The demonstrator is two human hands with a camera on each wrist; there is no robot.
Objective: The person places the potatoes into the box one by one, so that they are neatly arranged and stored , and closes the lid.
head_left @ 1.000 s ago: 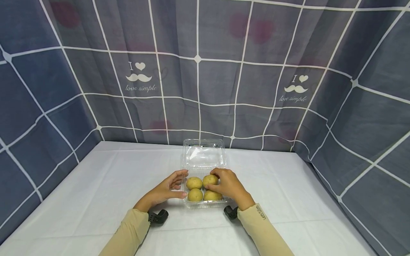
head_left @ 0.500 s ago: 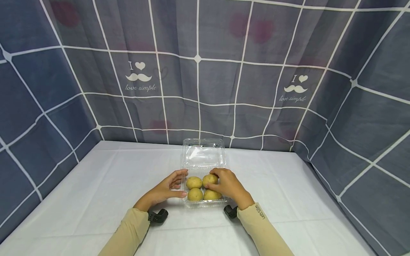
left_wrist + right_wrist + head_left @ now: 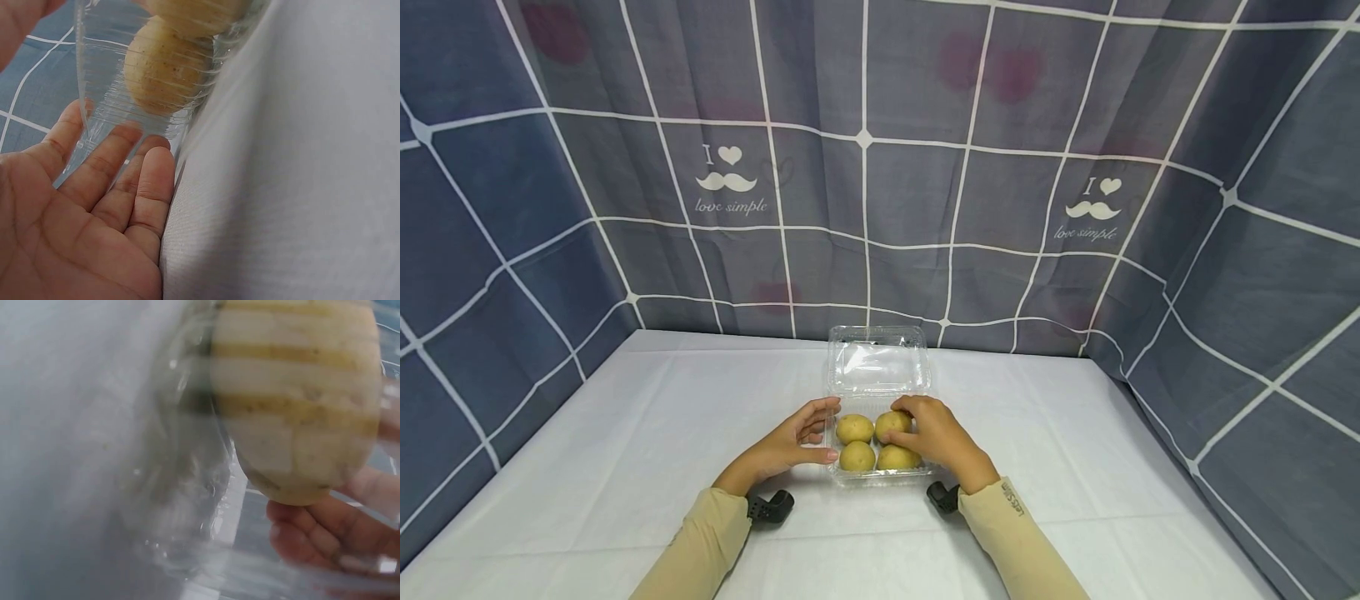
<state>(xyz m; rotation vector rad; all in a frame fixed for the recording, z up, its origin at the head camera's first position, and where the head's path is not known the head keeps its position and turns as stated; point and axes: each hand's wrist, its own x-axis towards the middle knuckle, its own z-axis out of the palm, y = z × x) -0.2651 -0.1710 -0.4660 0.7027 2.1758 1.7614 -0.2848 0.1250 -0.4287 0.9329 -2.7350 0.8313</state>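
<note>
A clear plastic clamshell box [image 3: 880, 474] stands on the table with several yellow potatoes in its base. My right hand [image 3: 942, 435] reaches over the right side and grips the back-right potato [image 3: 891, 422] between thumb and fingers. Just in front of it lies another potato [image 3: 898, 457]. In the right wrist view a large potato [image 3: 300, 406] shows through the clear wall, fingers behind it. My left hand [image 3: 790, 443] rests at the left side, thumb and fingers spread along the wall. The left wrist view shows its fingers [image 3: 100, 165] extended beside the ribbed plastic.
The box's clear lid [image 3: 880, 360] is raised at the back, near the table's far edge. A white cloth [image 3: 625, 467] covers the table. Grey-blue checked curtains [image 3: 820, 183] enclose the back and both sides. Each wrist carries a black camera [image 3: 771, 507].
</note>
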